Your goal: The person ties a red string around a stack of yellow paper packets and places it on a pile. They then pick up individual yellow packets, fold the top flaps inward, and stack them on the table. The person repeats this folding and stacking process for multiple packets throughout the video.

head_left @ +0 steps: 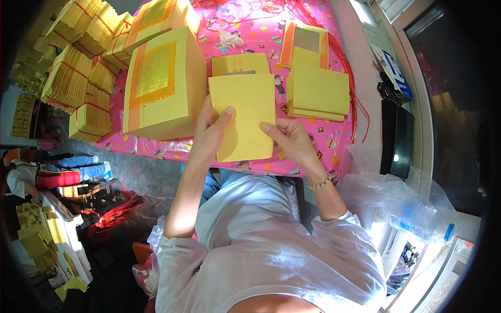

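Note:
I hold a yellow paper sheet [242,112] upright in front of me at the table's near edge; whether it is one sheet or several together I cannot tell. My left hand [213,128] grips its left side, thumb on the front face. On the lower right edge, my right hand [292,140] pinches it between thumb and fingers. Partly hidden behind it lies another yellow sheet [241,62] with orange marks. To the right is a low stack of yellow paper [319,91], and beyond that a sheet with orange borders and a silver-grey square [307,40].
A tall paper stack topped with a gold foil square [154,75] stands left of my hands. Further left are paper bundles tied with red string [68,75]. Red cords [342,57] run along the pink tablecloth's [209,47] right side. Another person [57,172] is at far left.

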Demonstrator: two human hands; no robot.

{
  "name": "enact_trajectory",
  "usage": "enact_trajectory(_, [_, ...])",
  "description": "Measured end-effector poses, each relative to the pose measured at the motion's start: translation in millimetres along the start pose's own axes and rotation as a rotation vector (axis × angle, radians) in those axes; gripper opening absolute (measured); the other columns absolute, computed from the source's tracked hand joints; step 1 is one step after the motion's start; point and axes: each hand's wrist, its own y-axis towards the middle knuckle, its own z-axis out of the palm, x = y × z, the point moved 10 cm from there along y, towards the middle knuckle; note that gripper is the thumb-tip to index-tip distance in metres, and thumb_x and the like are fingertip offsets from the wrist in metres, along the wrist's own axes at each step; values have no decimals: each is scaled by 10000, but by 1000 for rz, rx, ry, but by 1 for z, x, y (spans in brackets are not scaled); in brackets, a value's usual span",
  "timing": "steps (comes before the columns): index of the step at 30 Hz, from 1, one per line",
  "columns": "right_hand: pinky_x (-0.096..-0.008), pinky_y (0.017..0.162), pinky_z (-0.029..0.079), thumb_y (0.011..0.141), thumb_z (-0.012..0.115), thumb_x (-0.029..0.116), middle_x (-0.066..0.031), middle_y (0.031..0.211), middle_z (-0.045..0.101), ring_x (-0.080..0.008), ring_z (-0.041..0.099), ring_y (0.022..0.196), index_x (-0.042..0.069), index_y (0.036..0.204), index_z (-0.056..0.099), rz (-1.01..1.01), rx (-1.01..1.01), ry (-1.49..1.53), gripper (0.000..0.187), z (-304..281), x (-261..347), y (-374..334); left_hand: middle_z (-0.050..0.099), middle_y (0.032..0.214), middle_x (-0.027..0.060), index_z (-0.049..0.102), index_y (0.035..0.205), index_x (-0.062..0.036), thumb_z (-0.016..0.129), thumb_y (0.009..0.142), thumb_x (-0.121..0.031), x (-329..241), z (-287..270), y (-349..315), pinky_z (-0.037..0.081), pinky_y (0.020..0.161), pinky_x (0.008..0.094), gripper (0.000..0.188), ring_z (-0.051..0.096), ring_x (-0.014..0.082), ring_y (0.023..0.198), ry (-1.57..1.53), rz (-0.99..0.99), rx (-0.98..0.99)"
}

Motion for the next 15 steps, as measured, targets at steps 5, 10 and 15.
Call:
enact_trajectory(5, [-198,568,521,958,654,265,1,756,659,-42,599,635,0,914,695,111,45,-196,271,-12,-24,-7,593,1253,108,425,1361,-11,550,963,-55,-4,-1,2,476,936,299,420,583,159,1133,-4,28,-10])
enact_trajectory(10, [-226,602,559,954,658,254,-27,795,677,-82,650,669,-10,925,696,122,-19,-67,268,-7,-21,-15,600,1227,102,438,1335,-11,544,965,-45,-12,-4,3,493,897,288,386,596,150,1095,-10,90,-71])
enact_trajectory(15, [-246,642,589,960,647,241,-72,850,706,-162,720,766,-16,985,698,110,-88,16,263,-12,-28,-18,593,1201,106,424,1326,-6,529,970,-34,-19,2,2,502,862,281,372,594,142,1074,47,124,-67])
